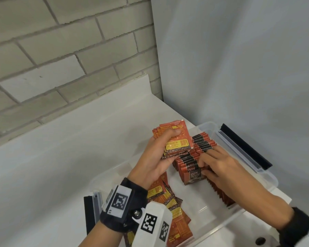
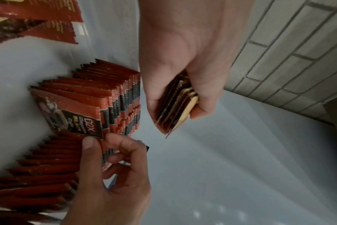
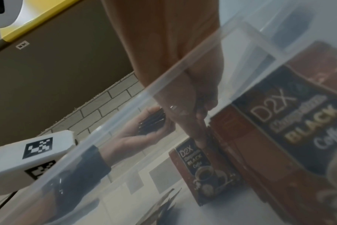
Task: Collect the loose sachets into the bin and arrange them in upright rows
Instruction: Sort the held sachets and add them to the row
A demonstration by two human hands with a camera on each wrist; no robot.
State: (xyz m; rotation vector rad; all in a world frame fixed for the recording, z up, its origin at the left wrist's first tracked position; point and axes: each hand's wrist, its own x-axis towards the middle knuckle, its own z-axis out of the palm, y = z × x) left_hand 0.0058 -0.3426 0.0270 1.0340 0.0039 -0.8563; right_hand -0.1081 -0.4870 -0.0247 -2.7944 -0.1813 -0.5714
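A: Bin: clear, smooth plastic, rectangular, on a white counter; black latch strips at both ends.

B: Contents?

A: Flat foil sachets, red-brown, crimped edges; upright rows on edge, faces toward the near end, rows running along the bin's long axis; front one reads "D2X"; loose sachets lie flat and overlapping at the near left.

B: Hands?

A: Left hand grips a fanned stack of sachets above the bin, thumb on top; right hand, fingers curled, pinches the front of the upright rows.
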